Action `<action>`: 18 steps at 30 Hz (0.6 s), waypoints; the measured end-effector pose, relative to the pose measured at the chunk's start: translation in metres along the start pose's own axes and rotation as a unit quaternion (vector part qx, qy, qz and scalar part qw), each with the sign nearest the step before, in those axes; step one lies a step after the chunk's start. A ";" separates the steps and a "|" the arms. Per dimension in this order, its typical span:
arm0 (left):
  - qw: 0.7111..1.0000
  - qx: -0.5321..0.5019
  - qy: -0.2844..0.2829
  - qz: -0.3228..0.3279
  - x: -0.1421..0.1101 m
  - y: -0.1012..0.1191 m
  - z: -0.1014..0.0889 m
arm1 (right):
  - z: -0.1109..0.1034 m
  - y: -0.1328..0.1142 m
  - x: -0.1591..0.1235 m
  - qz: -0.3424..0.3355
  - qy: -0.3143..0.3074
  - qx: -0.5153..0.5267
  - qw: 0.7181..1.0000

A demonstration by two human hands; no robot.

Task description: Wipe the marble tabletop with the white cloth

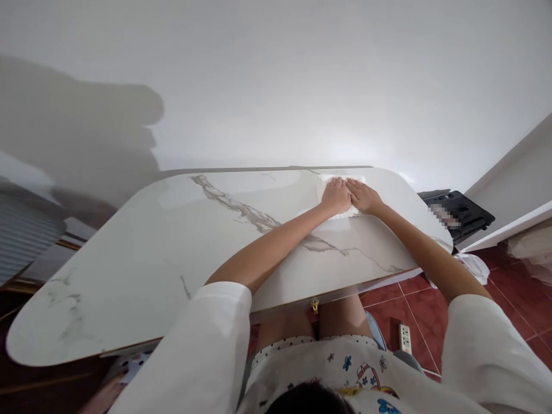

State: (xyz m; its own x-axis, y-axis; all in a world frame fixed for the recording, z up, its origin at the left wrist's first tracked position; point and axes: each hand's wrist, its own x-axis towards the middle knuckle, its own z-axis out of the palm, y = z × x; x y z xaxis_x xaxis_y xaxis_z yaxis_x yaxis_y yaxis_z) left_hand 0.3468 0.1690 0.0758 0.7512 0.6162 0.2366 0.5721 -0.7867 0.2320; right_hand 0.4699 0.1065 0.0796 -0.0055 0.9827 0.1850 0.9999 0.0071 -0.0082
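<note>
A thin white sheet, which looks like tissue paper [352, 213], lies on the white marble-patterned tabletop [181, 241], right of its middle and near the wall side. My left hand [336, 196] rests flat on the sheet, fingers stretched forward. Beside it, my right hand [364, 196] also lies flat, its fingertips touching the left hand's. Both palms press down on the sheet, so much of it is hidden beneath them. Neither hand grips anything that I can see.
A white wall [276, 86] runs along the table's far edge. Off the right end is a black plastic case [468, 215], with a white plastic bag [474, 267] below. A power strip [405, 338] lies on the red tiled floor [425, 307]. A gold knob [315, 306] sits under the near edge.
</note>
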 end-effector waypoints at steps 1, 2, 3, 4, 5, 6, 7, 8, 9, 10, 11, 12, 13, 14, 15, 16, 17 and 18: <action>1.000 0.006 0.000 -0.003 0.005 -0.009 -0.001 | 0.001 -0.001 0.011 -0.003 0.000 0.003 1.000; 1.000 0.011 0.002 -0.006 0.010 -0.017 -0.002 | 0.002 -0.002 0.022 -0.005 0.000 0.008 1.000; 1.000 0.015 0.006 -0.011 0.016 -0.024 -0.002 | 0.003 -0.002 0.032 -0.008 0.000 0.013 1.000; 1.000 0.018 0.012 -0.017 0.022 -0.029 -0.002 | 0.004 -0.001 0.042 -0.012 -0.001 0.018 1.000; 0.999 0.021 0.018 -0.026 0.028 -0.033 -0.002 | 0.005 0.001 0.050 -0.014 -0.001 0.024 1.000; 0.999 0.023 0.022 -0.036 0.034 -0.036 -0.001 | 0.006 0.004 0.058 -0.013 -0.001 0.027 1.000; 0.998 0.025 0.026 -0.044 0.041 -0.038 0.001 | 0.007 0.007 0.064 -0.011 0.000 0.030 0.999; 0.998 0.025 0.029 -0.048 0.049 -0.039 0.003 | 0.008 0.012 0.070 -0.005 0.001 0.032 0.999; 0.998 0.024 0.031 -0.048 0.056 -0.038 0.005 | 0.009 0.018 0.074 0.002 0.001 0.032 0.999; 0.998 0.023 0.033 -0.045 0.063 -0.037 0.007 | 0.010 0.024 0.076 0.009 0.001 0.033 0.999; 0.998 0.021 0.034 -0.038 0.070 -0.035 0.009 | 0.011 0.031 0.078 0.016 0.001 0.032 0.999; 0.999 0.019 0.036 -0.031 0.076 -0.032 0.011 | 0.012 0.038 0.078 0.022 -0.001 0.031 0.999; 0.999 0.016 0.035 -0.024 0.082 -0.028 0.013 | 0.013 0.045 0.077 0.028 -0.003 0.031 0.999; 0.999 0.013 0.034 -0.018 0.086 -0.024 0.015 | 0.014 0.052 0.075 0.036 -0.003 0.030 0.999; 0.999 0.011 0.032 -0.012 0.088 -0.019 0.017 | 0.015 0.058 0.071 0.045 -0.002 0.030 0.999; 1.000 0.009 0.029 -0.004 0.089 -0.014 0.019 | 0.016 0.064 0.066 0.052 0.000 0.031 0.998; 1.000 0.007 0.028 0.005 0.089 -0.008 0.021 | 0.017 0.069 0.059 0.056 0.003 0.032 0.998; 1.000 0.006 0.027 0.016 0.087 -0.002 0.023 | 0.017 0.072 0.052 0.057 0.008 0.032 0.998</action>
State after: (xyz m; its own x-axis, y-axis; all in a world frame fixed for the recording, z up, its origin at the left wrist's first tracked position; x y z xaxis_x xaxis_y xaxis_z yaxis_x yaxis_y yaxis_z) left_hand 0.4182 0.2235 0.0745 0.7506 0.5921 0.2933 0.5527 -0.8059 0.2125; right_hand 0.5419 0.1612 0.0717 0.1087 0.9747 0.1953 0.9914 -0.0920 -0.0926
